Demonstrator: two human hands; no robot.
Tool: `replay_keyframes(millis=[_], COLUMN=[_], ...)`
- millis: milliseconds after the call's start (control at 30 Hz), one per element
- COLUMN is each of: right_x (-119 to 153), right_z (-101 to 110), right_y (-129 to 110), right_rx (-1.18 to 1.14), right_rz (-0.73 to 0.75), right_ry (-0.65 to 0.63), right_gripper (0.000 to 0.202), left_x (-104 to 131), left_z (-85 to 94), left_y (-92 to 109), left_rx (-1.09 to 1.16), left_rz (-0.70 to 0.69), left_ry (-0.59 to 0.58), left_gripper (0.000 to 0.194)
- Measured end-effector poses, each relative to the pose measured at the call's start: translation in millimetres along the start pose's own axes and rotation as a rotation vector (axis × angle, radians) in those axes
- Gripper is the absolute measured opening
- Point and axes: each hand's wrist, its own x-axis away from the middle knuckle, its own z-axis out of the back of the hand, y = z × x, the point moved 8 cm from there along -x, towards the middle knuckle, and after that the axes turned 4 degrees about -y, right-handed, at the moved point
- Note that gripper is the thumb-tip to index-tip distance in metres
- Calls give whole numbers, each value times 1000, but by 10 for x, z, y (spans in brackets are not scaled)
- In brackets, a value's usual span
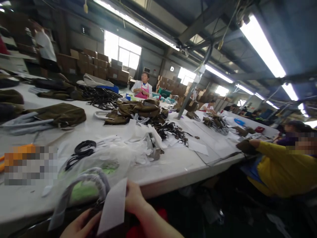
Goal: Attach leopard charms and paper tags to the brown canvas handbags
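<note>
A white sheet of paper (113, 208) stands tilted at the table's front edge, with my right hand (135, 198) closed on its right side. Low in the picture, my left hand (80, 224) has its fingers bent at a dark bag, just left of the sheet; what those fingers hold is hidden. A handle wrapped in grey-white plastic (95, 175) arches up from the bag. Behind it lie clear plastic bags (99, 155) with something green inside, and a coiled black cord (85, 147).
Olive bags (59, 114) and black straps (170, 132) are piled along the white table (178, 165). A metal dispenser (153, 145) stands mid-table. A metal post (189, 96) rises farther back. A person in a yellow top (284, 168) sits at right.
</note>
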Motion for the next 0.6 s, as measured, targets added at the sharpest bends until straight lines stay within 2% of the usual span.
replay_keyframes(millis=[67,133,200,233,300,400,500,600], right_x=[71,152,188,192,189,219,243,202], right_z=[173,356,413,430,517,537,437,350], right_y=[10,107,243,315,447,522,466,328], right_rx=[-162,-234,-331,-327,-207,19,228,319], right_rz=[-7,-84,-154,-176,-188,-161,-119,-57], right_ry=[10,29,-64,-103,-75,-83,-141,-45], right_gripper=[45,65,80,77,53,25,16,15], left_x=[74,154,184,183,170,177,186,142], left_z=[-6,26,-9,-30,-19,25,15,-16], left_y=[80,166,213,218,208,204,244,278], left_rx=[36,109,270,361,459,489,490,478], left_rz=[59,114,181,221,293,346,341,309], left_ry=[-37,-2,-45,-74,-87,-69,-82,-98], left_gripper=[44,42,34,26,15,14,16,17])
